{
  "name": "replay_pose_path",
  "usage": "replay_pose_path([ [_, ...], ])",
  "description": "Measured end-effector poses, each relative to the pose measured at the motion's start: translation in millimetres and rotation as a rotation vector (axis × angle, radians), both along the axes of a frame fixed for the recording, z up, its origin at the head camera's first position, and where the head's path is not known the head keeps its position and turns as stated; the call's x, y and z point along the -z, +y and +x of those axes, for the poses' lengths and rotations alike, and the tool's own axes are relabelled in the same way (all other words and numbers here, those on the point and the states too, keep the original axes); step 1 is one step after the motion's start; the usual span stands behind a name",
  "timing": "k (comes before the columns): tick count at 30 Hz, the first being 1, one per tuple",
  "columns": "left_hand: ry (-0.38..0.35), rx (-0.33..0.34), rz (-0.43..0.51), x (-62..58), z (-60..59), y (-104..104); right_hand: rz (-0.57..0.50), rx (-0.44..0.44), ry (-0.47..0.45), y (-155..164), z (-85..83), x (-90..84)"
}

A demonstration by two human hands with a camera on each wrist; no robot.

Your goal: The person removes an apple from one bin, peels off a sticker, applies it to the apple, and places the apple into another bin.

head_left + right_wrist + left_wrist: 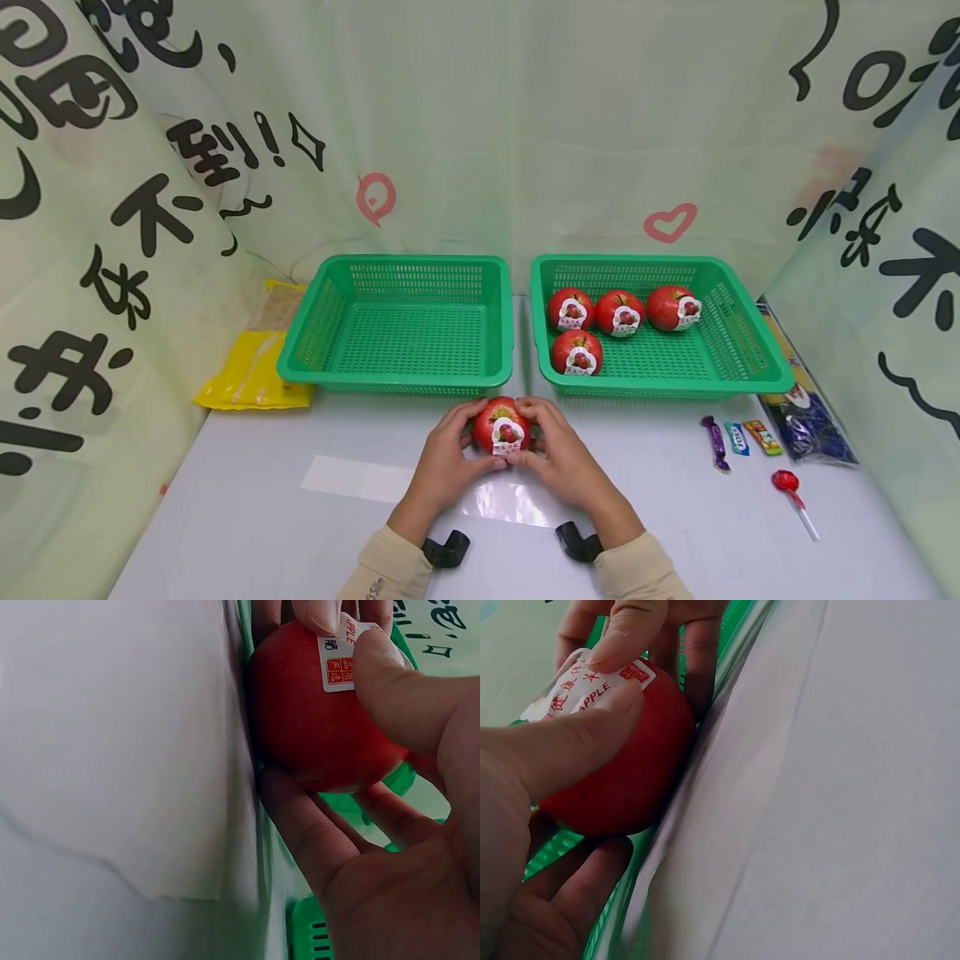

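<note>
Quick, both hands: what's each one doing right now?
Left hand: grip closed on the apple.
Right hand: grip closed on the same apple.

Pale green cloth w/ black characters & pink hearts [670, 223] is enclosing a white table [247, 500] on 3 sides, soft light falling evenly

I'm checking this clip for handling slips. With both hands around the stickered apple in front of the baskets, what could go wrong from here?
1. Both thumbs press the sticker on the apple; it may tear or peel unevenly.
2. The left hand and right hand hold a round, smooth apple; it might slip and roll across the table.
3. The basket with four apples stands close behind; a slip could knock its rim.
</note>
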State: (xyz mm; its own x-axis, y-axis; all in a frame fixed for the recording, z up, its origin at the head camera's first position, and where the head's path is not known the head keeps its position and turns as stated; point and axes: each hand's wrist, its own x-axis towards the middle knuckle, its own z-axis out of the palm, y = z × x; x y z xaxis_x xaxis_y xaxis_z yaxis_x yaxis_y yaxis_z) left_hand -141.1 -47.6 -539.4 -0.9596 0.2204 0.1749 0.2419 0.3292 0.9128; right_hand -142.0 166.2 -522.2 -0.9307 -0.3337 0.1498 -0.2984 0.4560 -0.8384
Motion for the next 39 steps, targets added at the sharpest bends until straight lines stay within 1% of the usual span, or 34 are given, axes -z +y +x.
replay_pose_path([
  [8,0.014,0.005,-0.007,0.7,0.0,-1,-0.021,-0.008,0.024,0,-0.9,1.6],
  [16,0.028,0.016,-0.011,0.1,-0.4,-3,-0.018,-0.005,-0.012,2,-1.3,2.1],
  [21,0.045,0.033,-0.004,0.1,-0.4,-3,-0.015,0.015,-0.038,2,-2.0,1.8],
  [25,0.089,0.059,0.002,-0.1,0.5,-4,-0.010,0.034,-0.058,2,-2.8,0.4],
  [27,0.117,0.072,-0.008,-1.2,1.2,-4,-0.006,0.052,-0.053,3,-3.1,-1.1],
  [29,0.157,0.079,-0.024,-1.7,1.6,-5,0.013,0.078,-0.019,4,-3.0,-2.2],
  [31,0.183,0.084,-0.018,-2.8,2.0,-4,0.036,0.107,0.038,6,-2.1,-4.0],
  [33,0.168,0.073,0.017,-5.7,2.7,-1,0.042,0.129,0.109,11,-0.7,-6.0],
  [35,0.118,0.049,0.084,-10.5,3.1,5,0.010,0.137,0.175,17,1.3,-9.8],
  [37,0.048,0.029,0.142,-16.3,2.8,14,-0.066,0.145,0.208,24,4.2,-14.9],
  [39,-0.026,0.026,0.163,-22.5,1.3,26,-0.187,0.153,0.215,31,7.6,-21.6],
])
